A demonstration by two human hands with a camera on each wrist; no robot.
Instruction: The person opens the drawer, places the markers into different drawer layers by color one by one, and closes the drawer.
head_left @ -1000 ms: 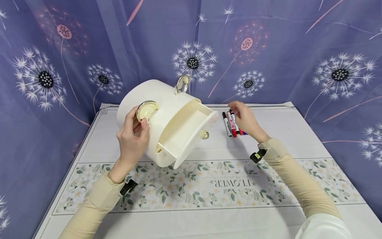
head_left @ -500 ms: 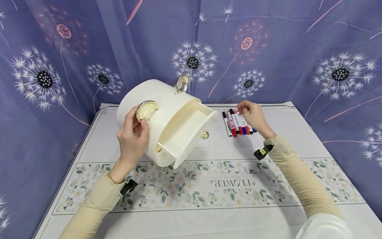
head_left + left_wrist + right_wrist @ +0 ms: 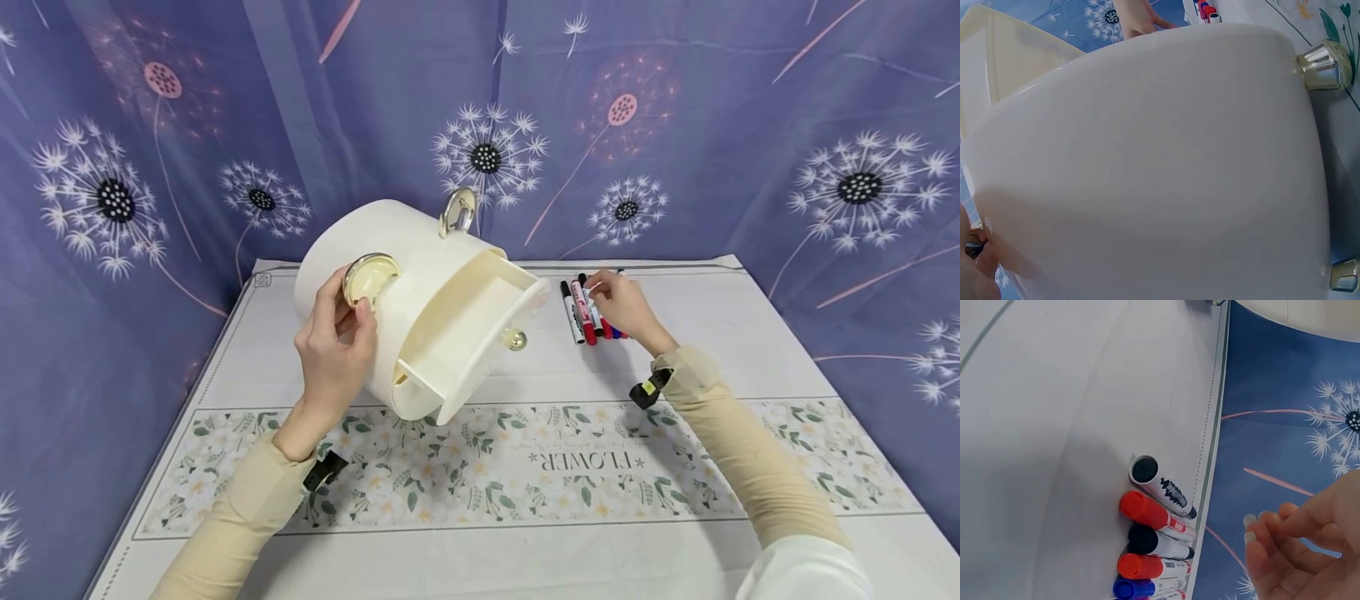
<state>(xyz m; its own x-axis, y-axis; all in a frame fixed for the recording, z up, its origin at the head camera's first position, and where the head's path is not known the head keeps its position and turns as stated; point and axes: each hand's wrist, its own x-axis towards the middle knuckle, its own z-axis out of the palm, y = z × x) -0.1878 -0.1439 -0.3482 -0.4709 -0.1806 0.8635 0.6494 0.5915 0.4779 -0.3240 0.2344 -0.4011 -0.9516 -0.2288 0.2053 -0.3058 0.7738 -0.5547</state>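
My left hand (image 3: 333, 354) pinches a gold-rimmed ear-shaped handle (image 3: 372, 279) on a rounded white storage box (image 3: 360, 233). The box is tilted, and its curved-front drawer (image 3: 468, 329) with a gold knob (image 3: 515, 339) is pulled out. A second gold ear-shaped handle (image 3: 459, 210) stands on its far side. Over a row of whiteboard markers (image 3: 573, 312) hovers my right hand (image 3: 628, 310), partly covering them in the head view. In the right wrist view its fingers (image 3: 1260, 550) are loosely bent with nothing between them, beside red-capped (image 3: 1144, 509), black-capped and blue-capped markers.
The white tabletop cover (image 3: 690, 325) carries a floral band (image 3: 465, 479) with the printed word FLOWER. A purple dandelion-print curtain (image 3: 675, 67) surrounds the back and sides. In the left wrist view, short gold feet (image 3: 1324, 65) stick out from the box.
My right hand moved right along the markers, uncovering more of them, then came back left and slightly nearer. My left hand and the box stayed in place.
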